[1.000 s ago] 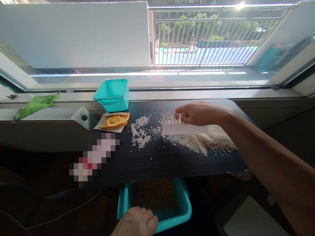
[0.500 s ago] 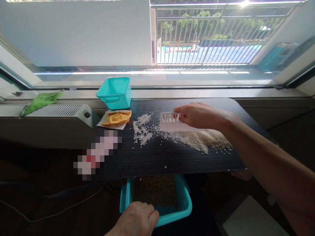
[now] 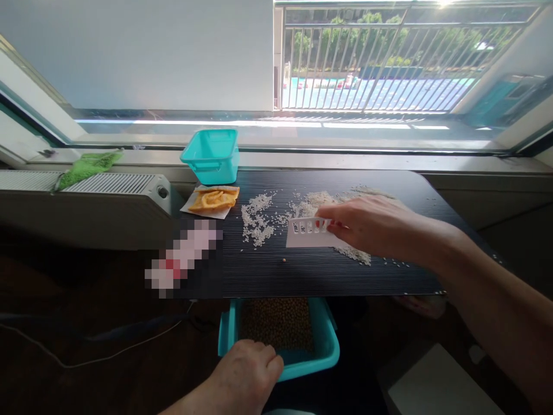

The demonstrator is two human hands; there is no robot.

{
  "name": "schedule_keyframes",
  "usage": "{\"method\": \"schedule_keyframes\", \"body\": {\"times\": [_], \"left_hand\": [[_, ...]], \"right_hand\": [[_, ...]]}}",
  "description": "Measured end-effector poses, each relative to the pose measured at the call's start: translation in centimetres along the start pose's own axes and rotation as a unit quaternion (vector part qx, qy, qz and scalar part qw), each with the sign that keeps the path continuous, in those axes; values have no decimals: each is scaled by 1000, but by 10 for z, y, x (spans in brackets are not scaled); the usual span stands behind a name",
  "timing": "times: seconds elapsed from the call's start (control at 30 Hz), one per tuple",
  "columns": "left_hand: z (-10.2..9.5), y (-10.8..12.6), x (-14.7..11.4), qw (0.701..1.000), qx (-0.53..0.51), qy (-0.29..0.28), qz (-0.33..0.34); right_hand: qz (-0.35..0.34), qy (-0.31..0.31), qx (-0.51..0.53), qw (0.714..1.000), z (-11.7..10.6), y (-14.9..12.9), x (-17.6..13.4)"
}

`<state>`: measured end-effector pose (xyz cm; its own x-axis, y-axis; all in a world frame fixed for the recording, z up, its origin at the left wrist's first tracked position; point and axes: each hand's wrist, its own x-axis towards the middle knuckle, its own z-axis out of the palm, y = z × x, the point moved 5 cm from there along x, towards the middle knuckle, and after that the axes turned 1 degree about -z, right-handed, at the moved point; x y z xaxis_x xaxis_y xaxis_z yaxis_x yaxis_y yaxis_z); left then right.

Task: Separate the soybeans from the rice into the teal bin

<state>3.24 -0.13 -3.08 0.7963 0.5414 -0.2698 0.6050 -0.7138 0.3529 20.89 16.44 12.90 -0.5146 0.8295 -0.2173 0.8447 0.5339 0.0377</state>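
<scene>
My right hand (image 3: pixel 367 227) grips a pale slotted plastic scraper (image 3: pixel 307 235) and holds it over the dark tabletop, its long edge facing me. Behind and beneath it lies spilled white rice (image 3: pixel 317 202), partly hidden by the hand. A single yellowish bean (image 3: pixel 284 260) lies just in front of the scraper. Below the table's front edge, my left hand (image 3: pixel 253 366) is closed over the near rim of a teal bin (image 3: pixel 326 357). Many brown-yellow beans (image 3: pixel 280 323) fill the bin's bottom.
A second teal bin (image 3: pixel 216 168) stands at the table's back left. In front of it, a yellow-orange folded cloth or wrapper (image 3: pixel 215 199) lies on white paper. A pixelated patch covers something at the left edge. A green cloth (image 3: pixel 88 167) rests on the radiator (image 3: pixel 108 210).
The scraper has come toward me across the table, and one bean is now closer to the front edge. Another bean near that edge is no longer visible. My left hand stays on the bin.
</scene>
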Motion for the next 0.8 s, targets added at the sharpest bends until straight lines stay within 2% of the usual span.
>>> {"method": "schedule_keyframes", "body": {"times": [0.1,0.17,0.23,0.3,0.33,0.4,0.47,0.57,0.67,0.8], "left_hand": [[0,1,0,1000,-5,-5,0],[-1,2,-1,1000,0,2,5],[-2,2,-1,1000,8,15,15],[-1,2,-1,999,17,35,21],[0,2,-1,998,19,46,24],[4,0,-1,997,21,67,30],[11,-3,-1,996,33,78,37],[20,-7,0,994,50,90,46],[25,-10,0,992,41,105,51],[23,-12,0,983,37,160,78]], "right_hand": [[18,-19,-2,1000,5,-4,-19],[49,-20,12,999,7,5,-33],[121,-18,10,992,7,30,-47],[207,6,-9,978,2,67,-56],[243,-1,-12,970,2,86,-59],[281,5,4,960,-2,119,-59],[261,3,51,964,-3,137,-53],[220,-9,96,971,-2,146,-38],[246,-35,97,964,5,152,-24],[252,-32,99,962,14,155,-9]]}}
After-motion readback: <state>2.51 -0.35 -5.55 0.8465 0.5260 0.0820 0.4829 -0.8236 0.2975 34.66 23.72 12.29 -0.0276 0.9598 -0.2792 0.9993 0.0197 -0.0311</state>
